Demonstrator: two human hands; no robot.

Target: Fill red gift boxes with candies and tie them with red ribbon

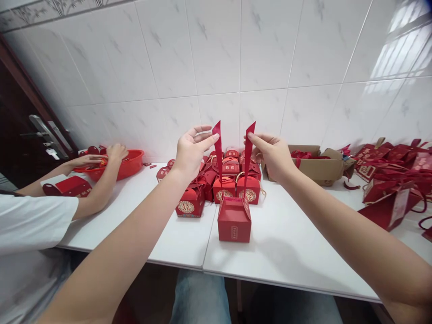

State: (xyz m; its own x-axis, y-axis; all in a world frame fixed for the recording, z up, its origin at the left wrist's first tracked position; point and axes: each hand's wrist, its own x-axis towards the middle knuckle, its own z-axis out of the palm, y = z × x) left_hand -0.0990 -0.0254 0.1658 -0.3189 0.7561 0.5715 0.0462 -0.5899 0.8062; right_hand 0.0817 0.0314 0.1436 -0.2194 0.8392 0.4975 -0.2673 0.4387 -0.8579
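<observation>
**Both hands pulling ribbon ends up over the red box**

The left hand [191, 150] is pinching one ribbon end [218, 144], the right hand [272, 155] is pinching the other ribbon end [249, 146], both held taut above the red box [234, 219] on the white table [290, 252]. Behind the box, finished gift boxes [224, 177] are clustering. Right of it, a cardboard carton [317, 168] is holding red ribbon. Far left, a co-worker's hands [113, 155] are reaching into a red basin [130, 164].

White table [286, 252] with red box [234, 219], boxes [222, 180], carton [317, 166], red basin [130, 164], bags [391, 184].
</observation>
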